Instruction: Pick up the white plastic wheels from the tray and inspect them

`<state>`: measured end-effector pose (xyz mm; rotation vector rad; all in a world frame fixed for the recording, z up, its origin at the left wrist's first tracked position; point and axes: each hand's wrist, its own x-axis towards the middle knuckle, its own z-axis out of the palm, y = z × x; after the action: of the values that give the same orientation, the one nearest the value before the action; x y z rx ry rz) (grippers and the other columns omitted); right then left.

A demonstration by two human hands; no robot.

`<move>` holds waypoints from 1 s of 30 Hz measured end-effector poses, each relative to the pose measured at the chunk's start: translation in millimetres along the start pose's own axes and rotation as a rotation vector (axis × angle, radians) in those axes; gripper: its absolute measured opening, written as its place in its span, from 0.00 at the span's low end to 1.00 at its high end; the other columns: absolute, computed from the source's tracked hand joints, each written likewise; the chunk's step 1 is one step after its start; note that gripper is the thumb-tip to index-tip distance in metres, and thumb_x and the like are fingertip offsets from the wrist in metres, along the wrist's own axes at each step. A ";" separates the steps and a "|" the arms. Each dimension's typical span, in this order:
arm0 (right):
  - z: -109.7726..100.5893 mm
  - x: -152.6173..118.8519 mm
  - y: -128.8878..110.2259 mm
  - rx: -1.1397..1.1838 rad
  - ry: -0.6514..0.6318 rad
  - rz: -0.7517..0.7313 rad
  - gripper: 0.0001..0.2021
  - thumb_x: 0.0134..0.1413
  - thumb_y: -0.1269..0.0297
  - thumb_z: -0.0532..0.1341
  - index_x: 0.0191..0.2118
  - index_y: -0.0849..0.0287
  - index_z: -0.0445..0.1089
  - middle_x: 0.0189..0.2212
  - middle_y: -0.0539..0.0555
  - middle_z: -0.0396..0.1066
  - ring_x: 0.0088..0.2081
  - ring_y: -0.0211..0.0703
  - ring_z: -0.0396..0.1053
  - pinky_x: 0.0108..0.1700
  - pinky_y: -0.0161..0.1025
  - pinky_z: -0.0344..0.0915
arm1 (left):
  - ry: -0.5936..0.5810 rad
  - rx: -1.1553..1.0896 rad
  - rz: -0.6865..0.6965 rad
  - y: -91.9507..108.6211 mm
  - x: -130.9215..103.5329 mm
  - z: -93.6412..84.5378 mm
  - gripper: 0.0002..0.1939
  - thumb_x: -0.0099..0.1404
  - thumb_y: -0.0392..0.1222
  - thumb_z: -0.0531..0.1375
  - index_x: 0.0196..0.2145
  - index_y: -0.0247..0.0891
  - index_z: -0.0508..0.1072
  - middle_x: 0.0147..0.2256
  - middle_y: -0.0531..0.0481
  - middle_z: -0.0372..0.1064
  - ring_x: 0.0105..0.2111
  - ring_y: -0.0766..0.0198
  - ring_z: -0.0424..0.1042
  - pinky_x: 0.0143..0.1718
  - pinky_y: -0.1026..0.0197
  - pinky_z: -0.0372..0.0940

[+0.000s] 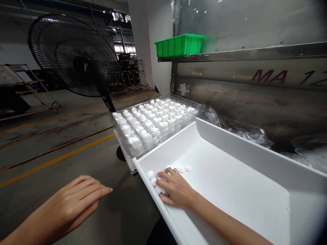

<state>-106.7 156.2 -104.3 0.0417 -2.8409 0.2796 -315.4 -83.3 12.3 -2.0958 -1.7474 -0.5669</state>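
My right hand [175, 189] reaches into the near left corner of a white tray [230, 173]. Its fingers are curled around a small heap of round white plastic pieces [160, 189], partly hidden by the hand. A few more pieces [188, 168] lie just beyond the fingertips. My left hand [79, 200] hangs over the floor, left of the white tray, its fingers pressed together with no object visible in them. Beyond the white tray's left end, a clear compartment tray [150, 144] holds many white pieces in rows.
A black fan [84, 66] stands at the upper left. Crumpled clear plastic [251, 132] lies behind the white tray. A green bin [178, 46] sits on a ledge of the grey machine [230, 102]. Yellow lines [61, 157] mark the floor.
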 end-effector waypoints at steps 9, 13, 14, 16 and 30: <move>16.1 4.7 -5.3 0.070 0.176 0.141 0.09 0.63 0.59 0.60 0.39 0.61 0.68 0.38 0.53 0.68 0.36 0.40 0.67 0.37 0.40 0.68 | -0.054 -0.255 0.000 61.0 7.4 39.0 0.18 0.62 0.24 0.52 0.46 0.40 0.66 0.32 0.52 0.73 0.32 0.67 0.72 0.43 0.60 0.65; 12.9 9.0 -4.0 0.192 0.271 0.229 0.09 0.63 0.59 0.59 0.40 0.61 0.68 0.38 0.52 0.68 0.35 0.40 0.68 0.37 0.40 0.69 | 0.023 -0.402 -0.049 75.6 1.5 51.1 0.20 0.60 0.21 0.52 0.45 0.39 0.66 0.29 0.51 0.71 0.31 0.66 0.70 0.38 0.58 0.66; 11.0 10.1 -3.0 0.230 0.304 0.262 0.09 0.64 0.59 0.59 0.40 0.61 0.68 0.38 0.52 0.69 0.35 0.39 0.68 0.37 0.40 0.69 | 0.044 -0.439 -0.062 77.6 0.1 52.9 0.20 0.60 0.21 0.51 0.46 0.40 0.67 0.29 0.51 0.71 0.31 0.65 0.70 0.37 0.58 0.66; 7.3 12.2 -0.6 0.308 0.376 0.335 0.10 0.64 0.59 0.59 0.40 0.61 0.68 0.37 0.52 0.69 0.34 0.39 0.68 0.37 0.40 0.69 | 0.081 -0.515 -0.089 80.5 -1.8 56.1 0.21 0.60 0.21 0.51 0.46 0.41 0.67 0.29 0.51 0.71 0.30 0.64 0.70 0.36 0.57 0.66; -74.4 7.0 -16.8 0.906 0.644 0.774 0.14 0.66 0.54 0.55 0.39 0.62 0.65 0.29 0.48 0.65 0.20 0.30 0.59 0.18 0.28 0.56 | 0.281 -1.896 -1.089 141.9 42.9 59.5 0.14 0.67 0.43 0.50 0.46 0.58 0.72 0.48 0.59 0.74 0.41 0.71 0.75 0.42 0.70 0.71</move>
<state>-91.7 154.3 -29.2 -0.7986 -1.7747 1.3989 -164.2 -41.8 -18.7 -0.8516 -2.1025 -3.5385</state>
